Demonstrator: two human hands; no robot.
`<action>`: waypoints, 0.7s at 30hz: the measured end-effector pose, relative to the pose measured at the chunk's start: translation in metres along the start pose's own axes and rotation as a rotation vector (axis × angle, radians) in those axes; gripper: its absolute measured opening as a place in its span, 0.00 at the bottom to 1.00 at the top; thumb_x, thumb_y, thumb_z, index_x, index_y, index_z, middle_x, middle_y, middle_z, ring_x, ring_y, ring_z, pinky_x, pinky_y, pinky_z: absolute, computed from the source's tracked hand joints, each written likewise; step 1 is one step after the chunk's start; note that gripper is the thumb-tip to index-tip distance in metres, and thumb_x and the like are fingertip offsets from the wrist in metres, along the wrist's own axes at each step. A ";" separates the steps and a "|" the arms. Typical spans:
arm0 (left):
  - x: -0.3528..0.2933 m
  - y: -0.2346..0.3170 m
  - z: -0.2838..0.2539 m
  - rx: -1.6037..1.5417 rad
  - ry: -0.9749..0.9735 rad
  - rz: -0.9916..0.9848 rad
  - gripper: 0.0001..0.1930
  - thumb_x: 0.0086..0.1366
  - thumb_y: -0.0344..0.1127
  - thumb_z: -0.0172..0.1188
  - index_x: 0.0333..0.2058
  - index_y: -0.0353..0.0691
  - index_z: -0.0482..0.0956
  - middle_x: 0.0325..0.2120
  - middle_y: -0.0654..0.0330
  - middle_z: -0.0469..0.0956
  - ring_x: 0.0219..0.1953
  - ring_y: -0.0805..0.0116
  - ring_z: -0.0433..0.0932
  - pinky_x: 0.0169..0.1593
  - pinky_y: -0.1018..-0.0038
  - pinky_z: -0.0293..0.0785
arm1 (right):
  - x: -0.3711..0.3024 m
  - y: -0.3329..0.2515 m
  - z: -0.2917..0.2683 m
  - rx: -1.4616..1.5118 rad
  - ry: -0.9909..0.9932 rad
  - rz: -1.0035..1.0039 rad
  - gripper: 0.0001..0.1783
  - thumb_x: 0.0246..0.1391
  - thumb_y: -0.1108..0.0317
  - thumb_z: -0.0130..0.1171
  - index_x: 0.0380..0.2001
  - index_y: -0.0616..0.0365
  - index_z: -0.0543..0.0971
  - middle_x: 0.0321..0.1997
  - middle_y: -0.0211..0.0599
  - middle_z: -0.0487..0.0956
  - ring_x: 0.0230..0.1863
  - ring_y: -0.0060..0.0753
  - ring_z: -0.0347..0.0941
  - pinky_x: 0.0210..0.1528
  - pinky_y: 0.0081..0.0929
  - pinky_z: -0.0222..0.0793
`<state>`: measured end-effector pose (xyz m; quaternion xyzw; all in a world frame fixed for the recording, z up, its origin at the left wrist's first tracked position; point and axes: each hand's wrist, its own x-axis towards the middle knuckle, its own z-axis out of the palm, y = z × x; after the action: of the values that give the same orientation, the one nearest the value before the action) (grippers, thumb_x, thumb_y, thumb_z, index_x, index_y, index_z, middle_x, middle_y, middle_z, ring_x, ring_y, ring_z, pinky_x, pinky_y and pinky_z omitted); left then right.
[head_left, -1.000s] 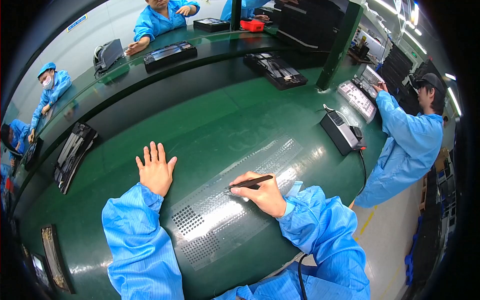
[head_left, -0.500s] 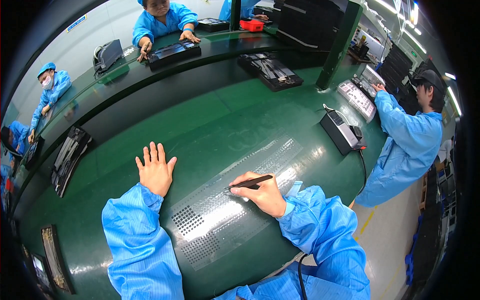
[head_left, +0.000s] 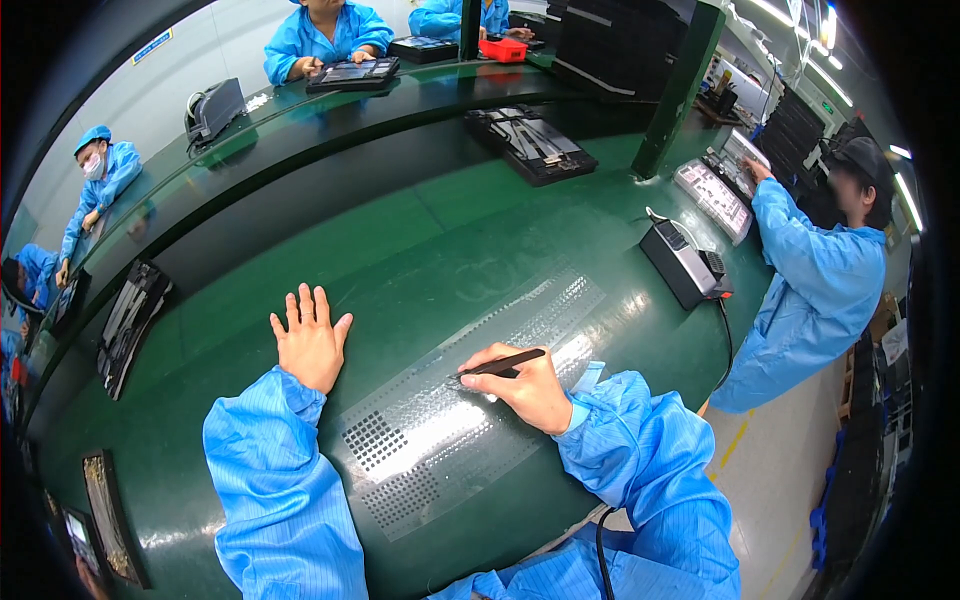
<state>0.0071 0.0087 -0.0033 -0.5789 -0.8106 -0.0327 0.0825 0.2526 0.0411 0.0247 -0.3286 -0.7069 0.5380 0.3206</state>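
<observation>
My left hand (head_left: 311,338) lies flat on the green table (head_left: 270,445), fingers spread and nothing in them. In my right hand (head_left: 530,395) is a pair of black tweezers (head_left: 508,362), pinched between thumb and fingers. Their tips point left, down at a clear plastic sheet (head_left: 500,440), and are partly hidden by my fingers. Rows of small pockets run along this sheet. Small dark squares (head_left: 374,440) fill a block at its lower left end, and a second block of smaller dark pieces (head_left: 402,500) lies just below them.
A black and silver box with a cable (head_left: 683,262) stands to the right, near a clear parts tray (head_left: 715,200) and a person in blue (head_left: 810,280). Black trays (head_left: 530,145) sit on the dark belt (head_left: 400,150) beyond. A narrow tray (head_left: 112,515) lies at left.
The black trays on the belt have shifted slightly left. Across the belt, a co-worker's tray has moved farther back with their hands. My own hands look unmoved.
</observation>
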 end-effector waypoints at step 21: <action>0.001 0.002 0.002 0.008 0.019 0.010 0.27 0.59 0.49 0.38 0.50 0.33 0.55 0.52 0.46 0.53 0.54 0.49 0.53 0.51 0.49 0.50 | 0.002 0.005 -0.002 0.016 -0.004 -0.030 0.07 0.38 0.71 0.59 0.25 0.62 0.77 0.19 0.27 0.73 0.18 0.12 0.61 0.19 0.12 0.55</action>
<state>0.0078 0.0109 -0.0053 -0.5823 -0.8069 -0.0349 0.0928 0.2537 0.0446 0.0207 -0.3143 -0.7083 0.5393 0.3297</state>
